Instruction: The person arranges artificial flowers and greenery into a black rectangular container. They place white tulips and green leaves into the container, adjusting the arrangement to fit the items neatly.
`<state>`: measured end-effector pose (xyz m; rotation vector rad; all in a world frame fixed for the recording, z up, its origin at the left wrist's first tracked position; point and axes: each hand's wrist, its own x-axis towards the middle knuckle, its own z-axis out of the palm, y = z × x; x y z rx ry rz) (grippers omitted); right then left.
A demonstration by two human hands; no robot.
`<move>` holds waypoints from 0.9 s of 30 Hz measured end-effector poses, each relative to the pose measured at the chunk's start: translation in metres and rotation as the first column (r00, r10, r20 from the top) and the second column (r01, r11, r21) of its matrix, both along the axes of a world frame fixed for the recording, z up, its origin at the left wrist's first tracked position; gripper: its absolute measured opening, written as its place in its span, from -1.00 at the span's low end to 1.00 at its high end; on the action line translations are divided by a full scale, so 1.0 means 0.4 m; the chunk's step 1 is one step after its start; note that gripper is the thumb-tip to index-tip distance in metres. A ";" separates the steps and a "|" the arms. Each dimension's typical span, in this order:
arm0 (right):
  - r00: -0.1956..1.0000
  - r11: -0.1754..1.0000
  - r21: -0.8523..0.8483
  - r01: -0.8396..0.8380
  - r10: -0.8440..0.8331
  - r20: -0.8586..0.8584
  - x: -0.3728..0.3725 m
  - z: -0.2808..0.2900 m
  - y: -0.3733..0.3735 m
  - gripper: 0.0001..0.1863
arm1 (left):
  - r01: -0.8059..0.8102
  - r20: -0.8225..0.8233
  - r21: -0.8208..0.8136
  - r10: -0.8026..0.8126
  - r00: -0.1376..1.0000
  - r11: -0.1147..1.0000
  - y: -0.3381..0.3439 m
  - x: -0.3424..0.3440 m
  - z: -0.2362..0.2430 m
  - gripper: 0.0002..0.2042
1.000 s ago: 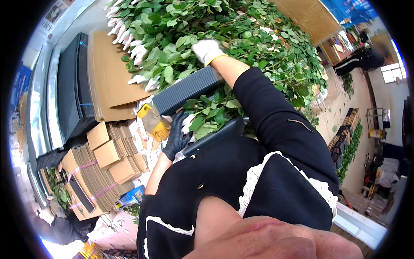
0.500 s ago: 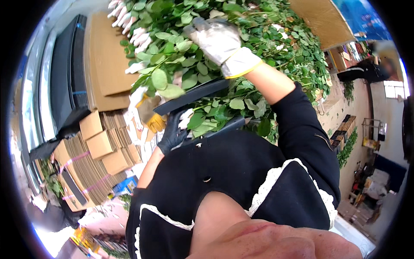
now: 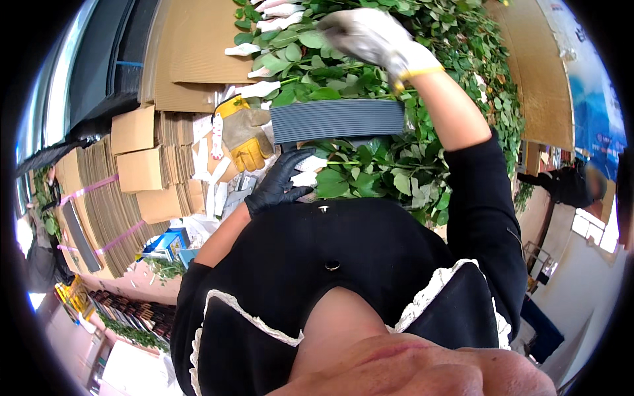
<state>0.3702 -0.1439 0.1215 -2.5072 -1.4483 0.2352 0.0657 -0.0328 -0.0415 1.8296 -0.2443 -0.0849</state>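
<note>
My left hand [image 3: 281, 181], in a black glove, lies with thumb and fingers apart beside white-sleeved flower heads [image 3: 308, 173] close to my body. The heads sit on green leafy stems [image 3: 370, 171]. Just beyond that hand, a dark ribbed sheet [image 3: 337, 120] lies bent across the stems. My right hand [image 3: 366, 39], in a white glove with a greyed palm, is over the far part of the leafy pile [image 3: 456, 53]. Motion smears its fingers, so their grip is unclear. More white-sleeved heads [image 3: 261, 89] point left from the pile.
A yellow-and-grey work glove [image 3: 246, 135] rests left of the ribbed sheet, near loose white sleeves [image 3: 214, 185]. Stacked flat cardboard [image 3: 109, 204] and a large cardboard sheet [image 3: 205, 46] stand at left. A cardboard panel [image 3: 535, 72] borders the pile at right. Another person [image 3: 568, 188] is farther off.
The ribbed sheet has turned from nearly edge-on to showing its broad face. My right hand has lifted off the leaves and blurred. My left hand is now beside the near flower heads.
</note>
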 end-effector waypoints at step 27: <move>0.664 0.795 0.331 0.509 -0.607 0.436 0.065 0.378 -0.306 -0.50 | 0.026 0.199 0.017 -0.028 0.980 1.000 -0.007 0.021 0.008 -0.33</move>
